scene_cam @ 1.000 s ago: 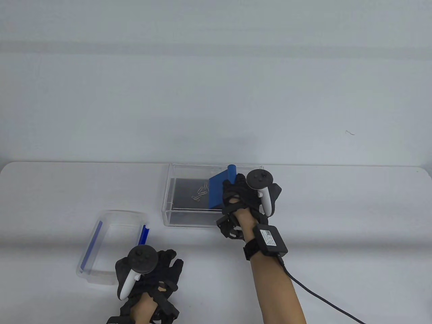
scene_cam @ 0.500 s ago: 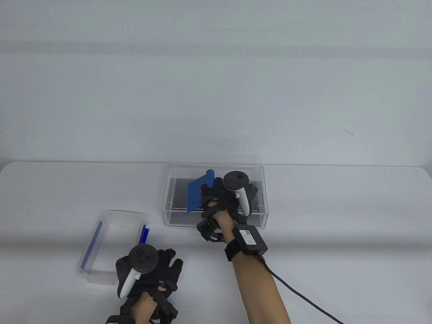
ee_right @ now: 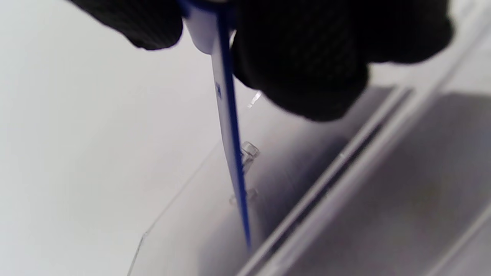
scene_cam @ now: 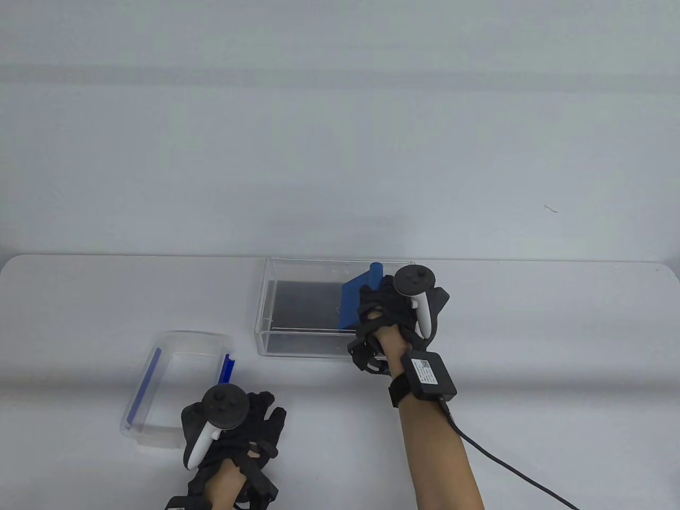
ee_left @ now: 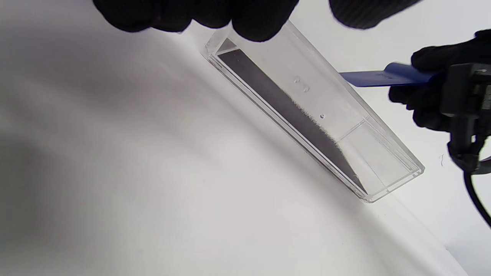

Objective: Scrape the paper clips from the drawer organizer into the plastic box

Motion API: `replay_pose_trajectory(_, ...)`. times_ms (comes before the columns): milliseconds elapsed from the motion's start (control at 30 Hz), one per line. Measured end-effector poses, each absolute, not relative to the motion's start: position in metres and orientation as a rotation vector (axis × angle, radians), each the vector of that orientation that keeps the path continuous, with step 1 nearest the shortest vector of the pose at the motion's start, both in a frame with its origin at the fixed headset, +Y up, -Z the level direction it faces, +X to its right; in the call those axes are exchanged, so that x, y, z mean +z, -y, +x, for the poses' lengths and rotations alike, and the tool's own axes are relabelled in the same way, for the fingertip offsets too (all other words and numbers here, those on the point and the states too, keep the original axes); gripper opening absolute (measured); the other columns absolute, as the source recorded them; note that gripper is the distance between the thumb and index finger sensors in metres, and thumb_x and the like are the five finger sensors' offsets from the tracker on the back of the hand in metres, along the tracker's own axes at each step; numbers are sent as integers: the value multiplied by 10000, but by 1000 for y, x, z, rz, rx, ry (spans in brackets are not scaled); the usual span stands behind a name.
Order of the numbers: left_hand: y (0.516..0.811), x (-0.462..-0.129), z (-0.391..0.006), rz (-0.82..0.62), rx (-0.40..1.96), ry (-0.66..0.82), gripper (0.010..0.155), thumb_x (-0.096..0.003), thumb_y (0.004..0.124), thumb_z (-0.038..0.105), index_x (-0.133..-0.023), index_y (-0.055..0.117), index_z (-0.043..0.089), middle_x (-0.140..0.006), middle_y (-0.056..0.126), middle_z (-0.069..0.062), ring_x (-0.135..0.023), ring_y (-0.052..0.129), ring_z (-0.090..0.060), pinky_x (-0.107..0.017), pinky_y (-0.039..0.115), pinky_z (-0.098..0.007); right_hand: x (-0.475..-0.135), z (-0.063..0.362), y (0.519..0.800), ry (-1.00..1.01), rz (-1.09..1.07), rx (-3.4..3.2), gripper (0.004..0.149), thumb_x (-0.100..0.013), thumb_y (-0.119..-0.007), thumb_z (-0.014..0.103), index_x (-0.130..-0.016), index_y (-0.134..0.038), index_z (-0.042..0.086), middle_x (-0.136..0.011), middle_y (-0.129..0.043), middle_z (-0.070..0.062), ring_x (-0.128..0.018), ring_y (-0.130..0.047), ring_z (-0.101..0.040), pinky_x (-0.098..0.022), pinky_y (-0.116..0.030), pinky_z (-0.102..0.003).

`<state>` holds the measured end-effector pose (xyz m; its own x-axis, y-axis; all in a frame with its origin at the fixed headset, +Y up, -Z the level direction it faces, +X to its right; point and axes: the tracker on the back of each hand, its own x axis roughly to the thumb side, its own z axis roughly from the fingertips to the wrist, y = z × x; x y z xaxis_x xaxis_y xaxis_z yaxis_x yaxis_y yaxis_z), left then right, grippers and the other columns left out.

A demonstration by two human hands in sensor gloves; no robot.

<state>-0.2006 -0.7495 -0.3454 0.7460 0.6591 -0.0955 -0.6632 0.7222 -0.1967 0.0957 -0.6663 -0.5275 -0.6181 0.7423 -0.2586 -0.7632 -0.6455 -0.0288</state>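
A clear drawer organizer [scene_cam: 297, 345] with a dark floor stands mid-table. My right hand [scene_cam: 388, 313] grips a blue scraper [scene_cam: 355, 303] by its handle, blade down inside the organizer's right part. In the right wrist view the blade [ee_right: 230, 134] stands on edge against the organizer's floor [ee_right: 345, 172]. I cannot make out any paper clips. The clear plastic box [scene_cam: 159, 340] with blue side clasps sits near left. My left hand [scene_cam: 249, 425] rests flat on the table at the box's near right corner, fingers spread and empty. The left wrist view shows the organizer [ee_left: 314, 126] and scraper [ee_left: 368, 78].
The white table's far edge [scene_cam: 478, 260] runs just behind the organizer. A black cable [scene_cam: 504, 467] trails from my right wrist toward the near right. A blue clasp [scene_cam: 227, 369] juts from the box's right side.
My right hand swept the scraper left across the organizer over the paper clips, then drew it back to the right. The clips seen a second ago no longer show. My left hand stayed put.
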Motion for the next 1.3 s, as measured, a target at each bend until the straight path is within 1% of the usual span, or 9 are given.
replay_pose_trajectory(33,749,-345,-201,-225,731,-19,679,-466,642,527,-1006,546,127,-1021,437,-185,-937,531,-480,-651,615,-554,-527,94,660,-86,-297,2294,717,-470,-687,458,-1007,-314,164,-819,-739,-69,-332,-930,-129,-365,-814,-348)
replay_pose_trajectory(100,750,-345,-201,-224,730,-19,678,-465,642,527,-1005,547,128,-1021,439,-184,-936,532,-480,-651,615,-554,-524,86,643,-12,-261,2418,704,-472,-692,463,-1017,-310,235,-857,-716,-26,-550,-863,-163,-528,-736,-385)
replay_pose_trajectory(167,750,-345,-200,-226,729,-18,679,-466,643,526,-1005,547,126,-1021,440,-183,-936,532,-480,-650,616,-554,-522,78,634,51,-220,2514,695,-469,-713,441,-1021,-319,294,-909,-684,17,-730,-764,-200,-647,-637,-425)
replay_pose_trajectory(233,750,-346,-200,-227,727,-17,679,-466,642,527,-1006,546,126,-1021,438,-186,-936,531,-480,-651,615,-554,-522,69,630,133,-167,2619,664,-460,-746,394,-1011,-379,353,-954,-656,61,-845,-675,-221,-702,-567,-452)
replay_pose_trajectory(367,749,-346,-201,-225,727,-18,679,-466,642,527,-1006,545,127,-1022,438,-184,-937,530,-481,-651,615,-555,-528,61,645,141,-108,2702,624,-451,-794,298,-964,-459,418,-1005,-596,90,-941,-603,-236,-740,-518,-484)
replay_pose_trajectory(500,749,-346,-202,-226,723,-18,679,-465,642,527,-1006,546,128,-1021,437,-185,-938,529,-479,-652,613,-554,-533,60,665,115,-64,2786,626,-437,-807,276,-950,-474,409,-1005,-616,87,-938,-616,-253,-733,-525,-498)
replay_pose_trajectory(600,749,-347,-201,-227,719,-15,678,-465,643,526,-1006,546,128,-1021,438,-185,-937,531,-480,-651,614,-555,-531,58,670,73,33,2834,631,-423,-808,265,-941,-474,402,-981,-627,97,-908,-635,-244,-729,-527,-496)
replay_pose_trajectory(933,747,-344,-198,-227,708,0,680,-465,642,527,-1006,546,126,-1022,440,-182,-937,532,-480,-651,615,-555,-505,58,660,-107,226,2815,637,-415,-791,259,-943,-462,393,-974,-609,83,-882,-636,-255,-710,-539,-497)
replay_pose_trajectory(1300,746,-343,-193,-225,709,24,679,-466,641,528,-1006,547,127,-1021,441,-183,-936,532,-479,-650,616,-554,-477,58,660,-83,281,2774,637,-415,-785,258,-951,-463,376,-968,-615,56,-862,-640,-267,-691,-556,-487)
